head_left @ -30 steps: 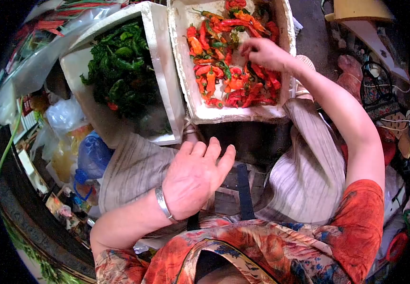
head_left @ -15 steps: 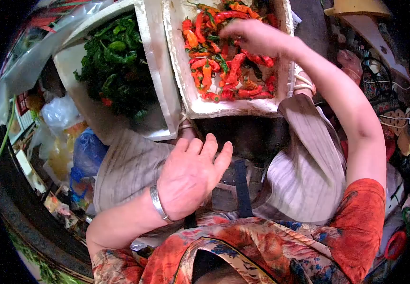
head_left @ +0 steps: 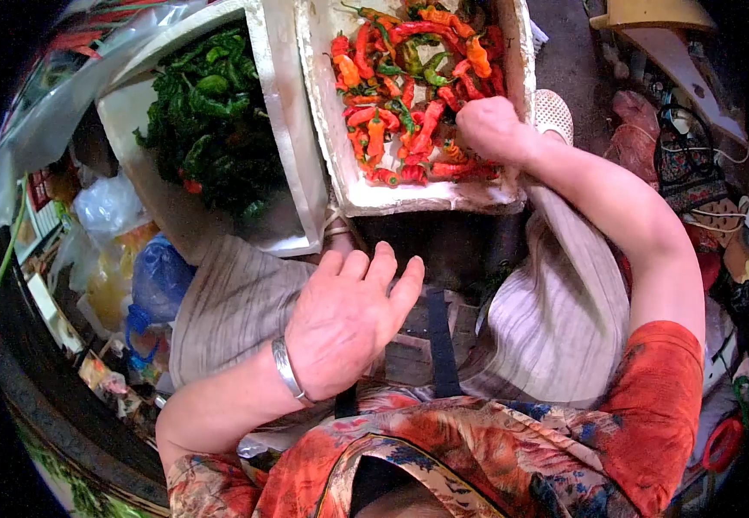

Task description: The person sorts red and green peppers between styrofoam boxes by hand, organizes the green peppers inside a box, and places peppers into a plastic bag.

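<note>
While the left hand [head_left: 340, 319] is loosely spread at centre-left, the right hand [head_left: 491, 129] is nearer the red peppers [head_left: 427, 128], mostly left of and above it in the upper-centre foam box [head_left: 426, 200], long axes mixed; curled, it may hold one: unclear.

Peppers [head_left: 426, 127] in a box [head_left: 426, 198], second box [head_left: 292, 173] just left, shoe [head_left: 555, 110] to the right

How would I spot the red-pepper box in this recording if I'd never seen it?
Look past the person's striped trousers, towards the top of the view. The pale box with the right hand over its right side is the one. Red and orange peppers lie in it, unlike the neighbouring box of mostly dark green peppers.
</note>
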### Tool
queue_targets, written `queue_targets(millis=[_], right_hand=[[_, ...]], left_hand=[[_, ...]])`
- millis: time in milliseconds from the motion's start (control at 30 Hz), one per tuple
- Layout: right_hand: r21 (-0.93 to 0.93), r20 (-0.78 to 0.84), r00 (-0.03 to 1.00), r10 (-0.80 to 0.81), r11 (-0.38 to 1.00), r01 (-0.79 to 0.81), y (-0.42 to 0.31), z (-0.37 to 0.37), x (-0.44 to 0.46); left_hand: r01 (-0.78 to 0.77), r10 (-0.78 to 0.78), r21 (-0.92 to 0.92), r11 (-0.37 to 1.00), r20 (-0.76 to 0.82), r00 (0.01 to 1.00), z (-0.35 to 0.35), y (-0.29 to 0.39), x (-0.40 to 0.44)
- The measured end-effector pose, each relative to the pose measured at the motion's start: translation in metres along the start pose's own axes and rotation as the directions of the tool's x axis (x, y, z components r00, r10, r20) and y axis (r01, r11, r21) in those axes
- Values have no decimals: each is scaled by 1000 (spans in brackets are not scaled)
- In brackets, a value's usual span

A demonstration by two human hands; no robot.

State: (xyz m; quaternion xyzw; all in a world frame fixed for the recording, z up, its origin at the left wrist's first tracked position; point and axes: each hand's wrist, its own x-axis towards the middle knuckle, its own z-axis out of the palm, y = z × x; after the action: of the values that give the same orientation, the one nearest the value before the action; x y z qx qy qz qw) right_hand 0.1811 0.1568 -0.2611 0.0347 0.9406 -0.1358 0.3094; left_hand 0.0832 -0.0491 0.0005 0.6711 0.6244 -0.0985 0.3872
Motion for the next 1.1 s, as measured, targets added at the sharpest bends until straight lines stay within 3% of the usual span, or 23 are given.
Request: queue_targets(millis=[33,67,267,300,400,600,633,667,800,867,900,933,1000,1067,1100], right_hand=[[-5,-37,995,-89,996,89,-3,12,6],[44,-2,1000,15,999,-15,-8,24,12],[125,-118,990,80,990,-65,-3,21,7],[174,-53,994,95,981,-85,7,16,9],[627,-140,983,122,779,-8,37,10,16],[776,16,998,53,629,-45,27,-67,-10],[845,11,999,39,533,-30,29,-60,-5],[769,-116,992,-53,627,124,32,-63,-2],[813,-192,981,-35,554,179,16,-124,-12],[931,-220,969,-110,272,243,15,-143,-8],[871,-380,922,-75,306,384,14,-152,-5],[921,-276,960,-39,275,276,12,-175,-11],[870,-461,886,35,215,444,20,-184,10],[865,-486,871,76,186,466,36,-201,31],[849,-524,830,191,199,490,38,-204,46]], left_hand=[[0,0,1,1000,0,1000,1,0,0],[1,-1,3,1000,-1,1000,1,1,0],[-2,2,4,1000,-7,1000,0,0,1],[1,-1,-2,1000,-5,1000,0,0,1],[-10,10,11,1000,-5,1000,1,-1,-1],[9,-9,61,998,-3,1000,4,0,-1],[9,-10,65,998,13,1000,0,1,-1],[-4,4,67,998,0,1000,3,0,-2],[-48,60,108,993,-112,992,7,-2,-7],[-61,68,59,996,-125,990,5,-3,-8],[-63,70,59,996,-122,990,5,-4,-9],[-60,68,63,996,-126,990,4,-4,-10],[-1,1,18,1000,30,1000,2,-2,-11],[-6,6,10,1000,30,1000,-1,-3,-13],[-11,11,0,1000,32,999,-1,-3,-13]])
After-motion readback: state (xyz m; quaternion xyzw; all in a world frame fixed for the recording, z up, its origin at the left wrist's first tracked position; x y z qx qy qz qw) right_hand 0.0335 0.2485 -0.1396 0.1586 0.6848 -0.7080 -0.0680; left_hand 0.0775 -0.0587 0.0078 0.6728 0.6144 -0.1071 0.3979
